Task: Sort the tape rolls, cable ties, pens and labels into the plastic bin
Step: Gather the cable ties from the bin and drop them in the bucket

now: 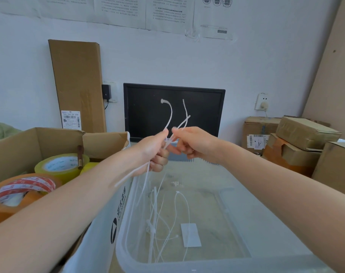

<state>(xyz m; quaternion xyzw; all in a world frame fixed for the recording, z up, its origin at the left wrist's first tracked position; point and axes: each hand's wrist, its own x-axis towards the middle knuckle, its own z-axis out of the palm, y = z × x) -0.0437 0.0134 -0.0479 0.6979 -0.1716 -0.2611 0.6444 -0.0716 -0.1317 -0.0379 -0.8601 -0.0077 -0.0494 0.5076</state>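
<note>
A small bunch of white cable ties (168,123) is gripped above the far rim of the clear plastic bin (276,229). The left hand (155,152) is clenched around the strands; loose ends are seen trailing below it toward the bin's left rim. The right hand (193,143) is pinched onto the same bunch just beside it, fingertips closed on the ties. 2 tips are curled up in front of the dark monitor (174,112).

Inside the bin, more ties (155,217) are heaped along the left side, and a white label (191,235) is laid flat on the bottom near the middle.

To the left, an open cardboard box (19,140) is seen touching the bin's left wall. In it, a yellow tape roll (61,166) and an orange tape roll (19,192) are held, the orange one cut off by the near forearm and blurred. A second yellowish roll is barely made out behind the arm.
</note>
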